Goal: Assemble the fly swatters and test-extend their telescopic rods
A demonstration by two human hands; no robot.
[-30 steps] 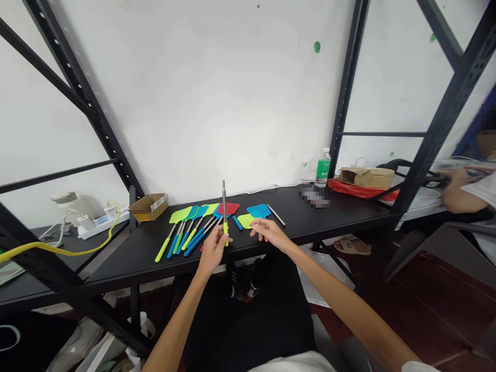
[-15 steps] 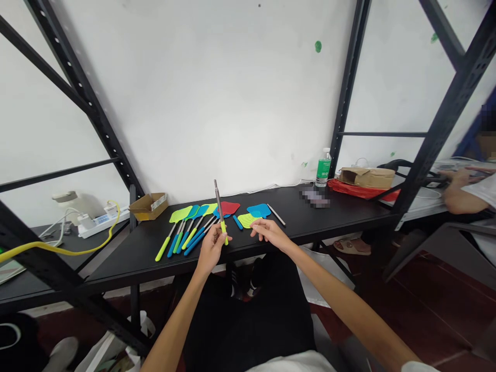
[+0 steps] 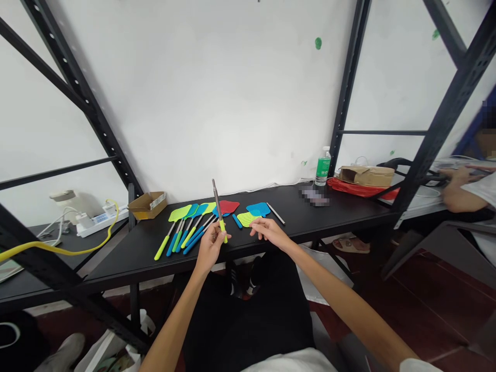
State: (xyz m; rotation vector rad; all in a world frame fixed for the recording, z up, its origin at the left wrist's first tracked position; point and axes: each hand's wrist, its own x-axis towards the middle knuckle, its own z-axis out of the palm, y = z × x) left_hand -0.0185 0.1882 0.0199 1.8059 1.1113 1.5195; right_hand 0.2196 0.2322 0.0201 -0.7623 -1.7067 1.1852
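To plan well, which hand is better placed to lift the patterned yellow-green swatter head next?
Probably the right hand: it is nearer the swatter head; the left hand holds a swatter handle.

White wall (image 3: 232, 103): 12 o'clock. Black table (image 3: 306, 217): clock center. Perforated uprights (image 3: 83, 95): 10 and 2 o'clock. Reddish tiled floor (image 3: 418, 305): 4 o'clock.

On my screen this looks like a workshop: a black bench (image 3: 329, 213) beyond the right hand (image 3: 269, 230), perforated metal posts (image 3: 350, 72) to either side, a co-worker's arm (image 3: 459, 194) well to its right.
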